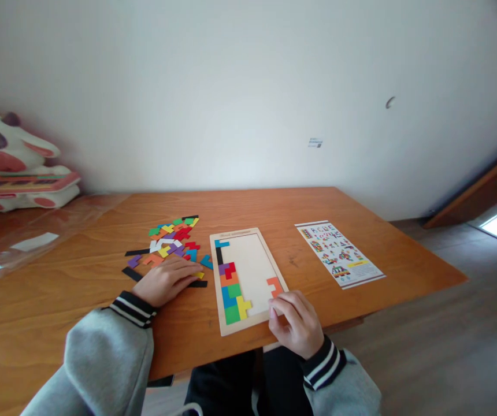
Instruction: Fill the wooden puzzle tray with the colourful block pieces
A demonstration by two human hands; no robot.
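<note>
My left hand (168, 280) lies palm down over the left pile, fingers stretched out. Beside its fingertips is a small yellow piece (200, 275), with a black bar piece (198, 283) just below. My right hand (298, 320) is at the lower right corner of the wooden puzzle board (255, 325), thumb and index finger bent together. What lies between those fingertips, if anything, is hidden. An orange notched piece (277, 284) lies on the board right above them. Along the board's left side sit fitted pieces, among them a green one (232, 315) and a yellow one (243, 307).
Loose coloured pieces (182, 233) are heaped left of the board. A printed pattern sheet (339, 254) lies to the right on the wooden table (309, 205). At the far left stand a toy keyboard with an animal figure (18, 167) and clear plastic wrapping (66, 225).
</note>
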